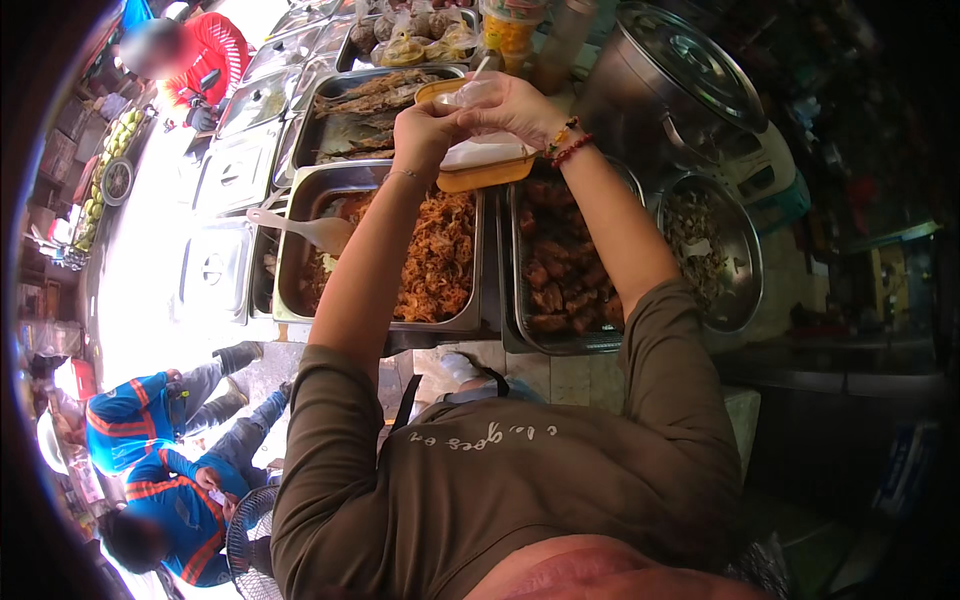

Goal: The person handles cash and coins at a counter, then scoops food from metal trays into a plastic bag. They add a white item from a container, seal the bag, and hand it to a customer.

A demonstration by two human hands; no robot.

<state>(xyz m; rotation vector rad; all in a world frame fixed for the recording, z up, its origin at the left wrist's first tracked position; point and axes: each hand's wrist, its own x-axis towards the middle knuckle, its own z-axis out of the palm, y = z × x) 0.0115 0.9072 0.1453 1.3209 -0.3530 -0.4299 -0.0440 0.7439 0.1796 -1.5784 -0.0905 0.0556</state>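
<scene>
Both of my hands meet above the food trays. My left hand (427,135) and my right hand (517,109) have their fingers closed together on thin clear plastic (476,94), probably a bag; its far end is partly hidden. Just below them sits a yellow food container (487,177) with a white liner (486,152). Beyond my fingers is another yellow container (437,90), partly covered by the plastic. A pale stick or handle (482,66) points up there. Under my left forearm lies a metal tray (480,300) of shredded fried food (439,262).
A white serving spoon (319,231) rests in that tray. Fried fish (375,97) lie beyond; a tray of dark meat (551,277) and a steel bowl (754,300) are right. A large lidded pot (645,90) stands behind. Lidded pans (236,169) and several people are left, with a fan (251,532).
</scene>
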